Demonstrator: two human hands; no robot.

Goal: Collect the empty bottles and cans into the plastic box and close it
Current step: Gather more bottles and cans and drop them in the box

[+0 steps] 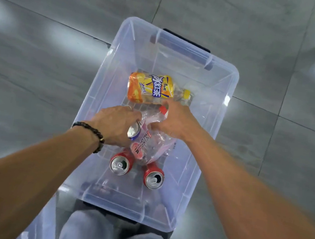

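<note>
Plastic box [222, 99]: clear, lidless, standing on the grey tiled floor [41, 55], a dark latch handle [183, 47] at its far end. A pale translucent panel [41, 222] shows at the near left edge, possibly the lid; cannot tell.

Contents, far to near:
- Tea bottle [150, 87], orange and yellow label, yellow cap pointing right, lying on the box bottom at the far end.
- Crumpled clear bottle [150, 138], red cap at its far end, pink-red label, in mid-box under both hands.
- Blue-sided can [133, 131], open top facing the camera, just beside the crumpled bottle on its left.
- Two red cans [120, 164], the second one [154, 178] to its right, open tops towards the camera, at the near end, touching the crumpled bottle's near end.

Left hand [116, 123]: beaded bracelet at the wrist, fingers curled round the blue-sided can.
Right hand [174, 121]: fingers curled down over the crumpled bottle near its neck, gripping it.

Step in hand, as judged: setting the can and the crumpled bottle down inside the box. Collection looks far along; the box is not yet closed.

Next move calls for: letting go of both items, drawing the hands clear of the rim, then, if nothing remains outside, fetching the lid, seating it square and pressing the latches.
</note>
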